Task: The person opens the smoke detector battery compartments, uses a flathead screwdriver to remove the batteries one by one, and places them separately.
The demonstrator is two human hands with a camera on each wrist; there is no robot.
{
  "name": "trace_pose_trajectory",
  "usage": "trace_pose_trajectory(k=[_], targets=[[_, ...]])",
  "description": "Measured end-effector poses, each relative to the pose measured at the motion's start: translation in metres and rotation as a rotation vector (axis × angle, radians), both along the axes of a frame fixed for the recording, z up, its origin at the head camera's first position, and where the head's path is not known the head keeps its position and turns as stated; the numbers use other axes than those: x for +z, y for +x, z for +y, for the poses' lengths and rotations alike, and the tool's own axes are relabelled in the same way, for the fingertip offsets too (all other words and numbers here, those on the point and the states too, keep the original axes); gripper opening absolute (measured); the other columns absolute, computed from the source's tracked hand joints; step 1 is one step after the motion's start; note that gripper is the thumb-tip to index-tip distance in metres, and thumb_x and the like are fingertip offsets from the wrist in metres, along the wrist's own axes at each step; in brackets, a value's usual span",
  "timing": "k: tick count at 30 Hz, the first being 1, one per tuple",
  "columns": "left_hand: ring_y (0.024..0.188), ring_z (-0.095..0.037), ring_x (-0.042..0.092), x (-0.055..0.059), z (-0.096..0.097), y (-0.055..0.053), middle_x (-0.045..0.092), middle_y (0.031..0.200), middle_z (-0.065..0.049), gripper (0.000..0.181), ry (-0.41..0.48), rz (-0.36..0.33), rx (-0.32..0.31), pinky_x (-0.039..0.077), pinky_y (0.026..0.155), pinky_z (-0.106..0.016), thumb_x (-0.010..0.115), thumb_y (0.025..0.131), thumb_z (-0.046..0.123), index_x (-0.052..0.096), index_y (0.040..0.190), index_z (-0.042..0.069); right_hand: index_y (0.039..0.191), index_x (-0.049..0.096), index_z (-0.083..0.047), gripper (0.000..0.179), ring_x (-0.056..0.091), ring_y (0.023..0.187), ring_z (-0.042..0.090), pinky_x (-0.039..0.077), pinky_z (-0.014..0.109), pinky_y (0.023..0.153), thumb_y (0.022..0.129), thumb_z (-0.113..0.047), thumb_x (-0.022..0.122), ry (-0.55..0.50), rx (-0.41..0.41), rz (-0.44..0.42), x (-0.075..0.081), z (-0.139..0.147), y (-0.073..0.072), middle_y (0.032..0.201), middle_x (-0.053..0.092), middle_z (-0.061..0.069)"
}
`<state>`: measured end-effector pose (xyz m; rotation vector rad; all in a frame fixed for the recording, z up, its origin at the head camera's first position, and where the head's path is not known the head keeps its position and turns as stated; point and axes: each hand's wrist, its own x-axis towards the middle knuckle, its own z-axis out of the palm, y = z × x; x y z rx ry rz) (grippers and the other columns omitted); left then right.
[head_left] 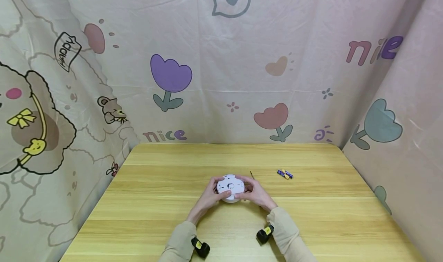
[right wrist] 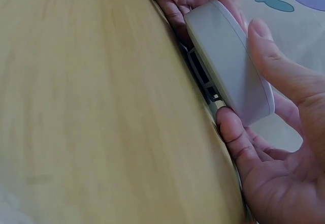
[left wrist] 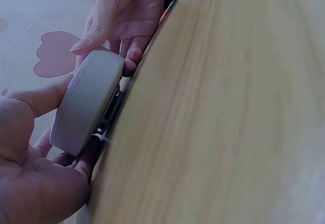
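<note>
A round white device (head_left: 230, 187), shaped like a smoke alarm, is held just above the table between both hands. Small slots and a central hole mark its upper face in the head view. My left hand (head_left: 212, 191) grips its left side, thumb on the top face and fingers beneath. On the opposite side my right hand (head_left: 254, 193) holds the rim, thumb on the near edge. Both wrist views show the smooth side wall of the device (left wrist: 86, 102), with a dark open frame under it. Fingertips of the right hand (right wrist: 277, 168) reach below the device near that frame.
Blue-and-gold batteries (head_left: 285, 174) lie to the right on the wooden table (head_left: 155, 200). A thin dark-tipped tool (head_left: 252, 174) lies just behind the right hand, partly hidden. Printed curtains (head_left: 221, 62) hang behind the table and at both sides.
</note>
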<state>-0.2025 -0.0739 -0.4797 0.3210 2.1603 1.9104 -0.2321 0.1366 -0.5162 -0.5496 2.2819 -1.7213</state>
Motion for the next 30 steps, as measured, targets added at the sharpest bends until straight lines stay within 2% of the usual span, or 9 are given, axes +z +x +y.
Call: trace_pose_trajectory(k=[4, 8, 12, 16, 19, 30], targets=[[0.132, -0.038, 0.025, -0.005, 0.000, -0.004, 0.030, 0.141, -0.024, 0.064, 0.002, -0.002, 0.001, 0.023, 0.110, -0.050, 0.068, 0.077, 0.015, 0.033, 0.129, 0.002, 0.133, 0.040, -0.020, 0.074, 0.058, 0.087, 0.019, 0.054, 0.027, 0.067, 0.068, -0.024, 0.076, 0.004, -0.010, -0.003, 0.000, 0.000, 0.001, 0.121, 0.052, 0.011], [0.133, -0.038, 0.023, -0.018, -0.001, -0.011, 0.029, 0.142, -0.023, 0.065, 0.011, 0.000, 0.007, 0.021, 0.110, -0.050, 0.068, 0.076, 0.017, 0.033, 0.129, 0.004, 0.133, 0.040, -0.017, 0.073, 0.058, 0.088, 0.020, 0.054, 0.027, 0.069, 0.069, -0.019, 0.075, -0.004, -0.008, -0.022, 0.002, 0.000, 0.001, 0.123, 0.050, 0.014], [0.134, -0.035, 0.022, -0.027, -0.001, -0.015, 0.030, 0.142, -0.020, 0.065, -0.005, 0.006, 0.015, 0.019, 0.111, -0.050, 0.068, 0.076, 0.022, 0.034, 0.130, 0.008, 0.133, 0.039, -0.011, 0.072, 0.057, 0.089, 0.023, 0.053, 0.026, 0.070, 0.070, -0.014, 0.074, -0.014, -0.001, -0.022, 0.012, -0.001, 0.006, 0.122, 0.050, 0.018], [0.133, -0.034, 0.025, -0.028, -0.001, -0.015, 0.033, 0.141, -0.019, 0.064, -0.002, 0.003, 0.012, 0.020, 0.111, -0.049, 0.067, 0.078, 0.024, 0.034, 0.130, 0.009, 0.133, 0.038, -0.006, 0.072, 0.056, 0.087, 0.025, 0.052, 0.024, 0.068, 0.071, -0.013, 0.073, 0.002, 0.006, -0.010, 0.025, -0.001, 0.012, 0.122, 0.050, 0.020], [0.133, -0.033, 0.027, -0.026, -0.001, -0.015, 0.034, 0.141, -0.018, 0.063, 0.007, -0.009, 0.005, 0.022, 0.111, -0.048, 0.067, 0.078, 0.024, 0.033, 0.130, 0.009, 0.132, 0.039, -0.006, 0.070, 0.057, 0.086, 0.025, 0.052, 0.023, 0.068, 0.071, -0.013, 0.073, 0.014, 0.004, -0.001, 0.029, -0.002, 0.014, 0.121, 0.051, 0.019], [0.133, -0.033, 0.027, -0.032, -0.003, -0.020, 0.036, 0.140, -0.017, 0.062, 0.018, -0.002, -0.008, 0.020, 0.111, -0.048, 0.065, 0.079, 0.020, 0.034, 0.131, 0.008, 0.131, 0.040, -0.004, 0.070, 0.058, 0.091, 0.029, 0.051, 0.023, 0.073, 0.071, -0.014, 0.073, 0.010, -0.005, 0.027, 0.031, -0.002, 0.017, 0.123, 0.051, 0.021]])
